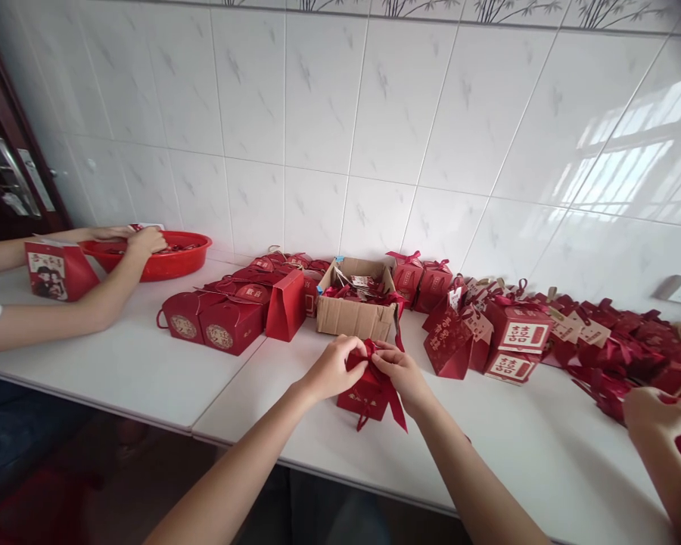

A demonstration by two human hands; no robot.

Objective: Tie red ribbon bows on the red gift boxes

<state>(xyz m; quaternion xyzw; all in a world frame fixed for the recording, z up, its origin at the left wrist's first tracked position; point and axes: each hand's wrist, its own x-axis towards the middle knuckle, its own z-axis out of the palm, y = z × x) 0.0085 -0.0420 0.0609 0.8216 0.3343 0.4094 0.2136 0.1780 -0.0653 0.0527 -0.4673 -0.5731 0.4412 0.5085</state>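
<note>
A small red gift box with gold lettering stands on the white table in front of me. My left hand pinches the red ribbon at the top of the box. On the other side, my right hand has its fingers closed on the same ribbon, close to the left fingertips. One ribbon tail hangs down the box's right side. A thin cord loop dangles at its front. The knot itself is partly hidden by my fingers.
Behind the box sits an open cardboard carton of tags and ribbons. Red boxes stand left, others right. A co-worker's hands work over a red basin; another person's hand is at far right.
</note>
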